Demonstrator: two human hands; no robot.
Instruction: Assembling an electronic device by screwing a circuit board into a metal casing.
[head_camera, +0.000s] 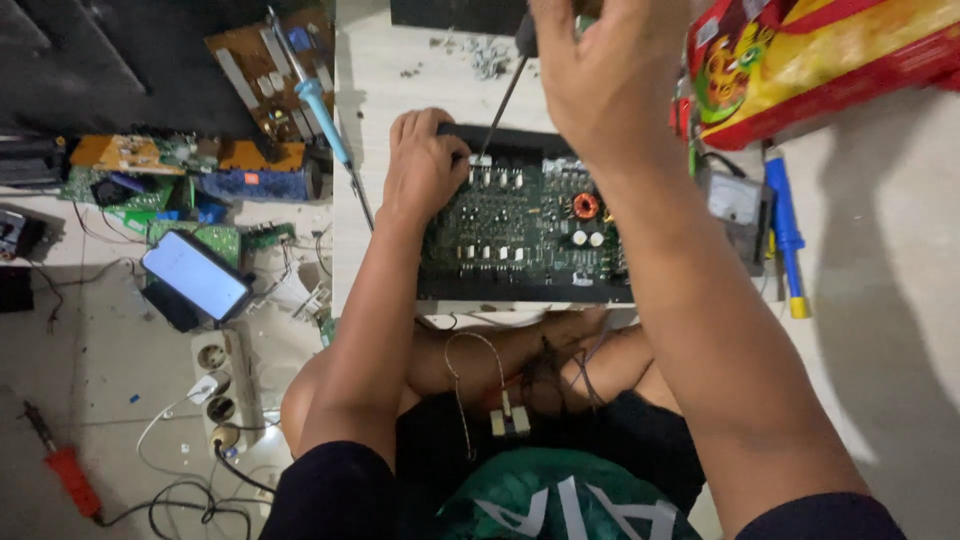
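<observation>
Power strip: on the floor at near left, white plug in one socket.
Circuit board: in a black open case across the person's knees.
Left hand: fingers curled, pressing the board's far-left corner.
Right hand: clenched on a screwdriver, tip at the board's far edge.
Open floor: bare at far right, beyond a blue-and-yellow tool.

Pale floor carries circuit board, phone, power strip, red-handled tool, blue-handled screwdriver, meter.
</observation>
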